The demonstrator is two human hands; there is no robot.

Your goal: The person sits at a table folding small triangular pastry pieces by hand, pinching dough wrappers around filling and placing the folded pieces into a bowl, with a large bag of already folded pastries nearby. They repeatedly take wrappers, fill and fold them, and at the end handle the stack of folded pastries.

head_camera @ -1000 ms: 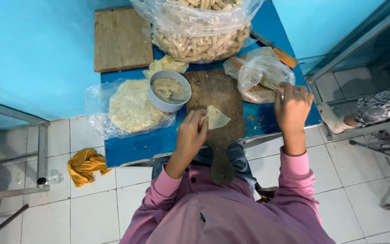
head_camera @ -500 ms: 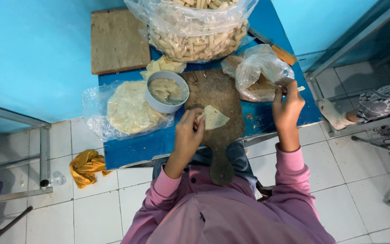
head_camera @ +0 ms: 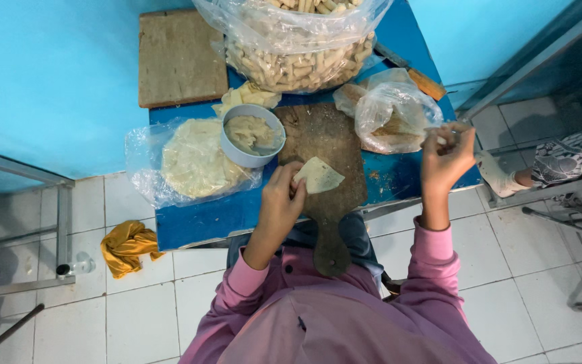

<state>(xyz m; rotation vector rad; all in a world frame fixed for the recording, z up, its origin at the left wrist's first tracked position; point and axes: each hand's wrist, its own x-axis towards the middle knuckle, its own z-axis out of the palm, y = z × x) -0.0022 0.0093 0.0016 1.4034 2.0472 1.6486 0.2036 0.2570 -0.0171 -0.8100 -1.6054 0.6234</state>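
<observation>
My left hand [head_camera: 283,197] pinches the near edge of a pale, folded dough wrapper [head_camera: 319,176] that lies on a dark wooden paddle board [head_camera: 325,135]. My right hand [head_camera: 444,154] is raised off the table, right of the board and just below a small clear plastic bag [head_camera: 391,113]. Its fingertips are pinched on a small pale bit [head_camera: 442,140]. A grey bowl [head_camera: 250,136] of pale paste stands left of the board. A stack of round wrappers [head_camera: 193,162] lies in open plastic next to the bowl.
A large clear bag of rolled pieces [head_camera: 301,50] and a square wooden board [head_camera: 180,57] sit at the back of the blue table [head_camera: 203,216]. A knife with an orange handle [head_camera: 417,77] lies at the right. A yellow cloth [head_camera: 126,246] is on the tiled floor. Another person's foot [head_camera: 500,175] is at the right.
My right hand has come away from the small clear bag, rightward and up, with its fingertips pinched. My left hand stays on the wrapper on the paddle board.
</observation>
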